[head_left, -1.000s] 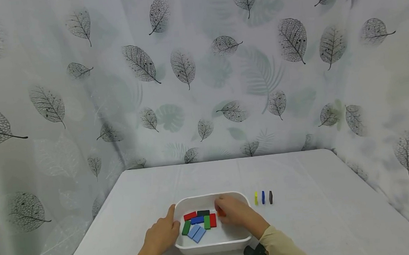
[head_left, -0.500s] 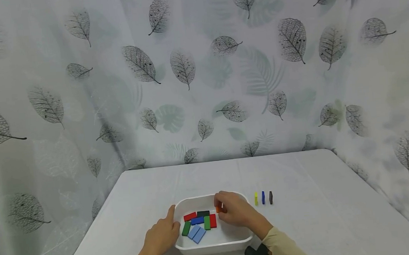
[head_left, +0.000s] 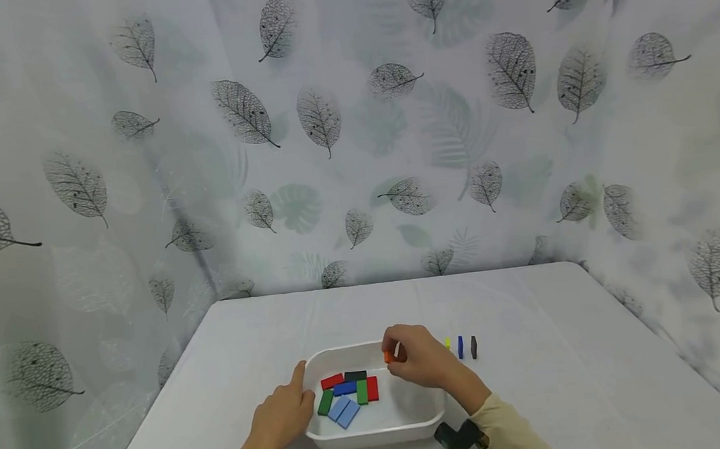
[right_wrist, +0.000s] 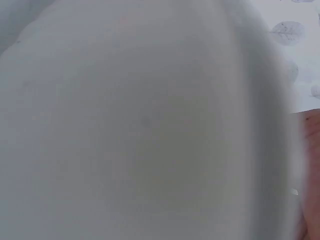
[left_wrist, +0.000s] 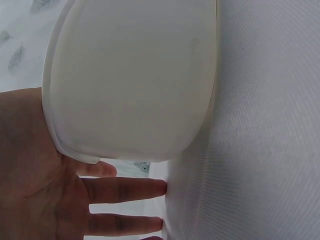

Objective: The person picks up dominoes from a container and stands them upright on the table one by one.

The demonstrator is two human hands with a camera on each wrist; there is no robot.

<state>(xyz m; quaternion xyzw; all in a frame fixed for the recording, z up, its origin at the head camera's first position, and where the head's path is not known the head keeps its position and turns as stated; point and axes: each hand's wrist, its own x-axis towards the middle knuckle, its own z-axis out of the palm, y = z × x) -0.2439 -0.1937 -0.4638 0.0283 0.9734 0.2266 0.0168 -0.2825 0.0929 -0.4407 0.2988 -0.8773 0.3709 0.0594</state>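
Observation:
In the head view a white plastic tub (head_left: 377,437) holds several flat rectangular blocks: light blue (head_left: 348,415), red (head_left: 373,388), green (head_left: 325,403), blue (head_left: 345,388) and black (head_left: 356,375). My right hand (head_left: 424,360) pinches an orange block (head_left: 387,357) between thumb and fingers, over the tub's far right part. My left hand (head_left: 283,415) rests against the tub's left end. Its fingers look extended in the left wrist view, beside the tub wall (left_wrist: 130,90). Blurred tub wall (right_wrist: 150,125) fills most of the right wrist view, where only an edge of the right hand shows.
Right of the tub, a yellow block (head_left: 448,343), a blue block (head_left: 461,347) and a dark block (head_left: 474,346) stand on edge in a row on the white table (head_left: 557,392). Leaf-patterned curtain (head_left: 354,147) surrounds the table's back and sides.
My right hand has lifted the orange block from low inside the tub up toward its far rim. The left hand keeps its place, and the other blocks lie as before.

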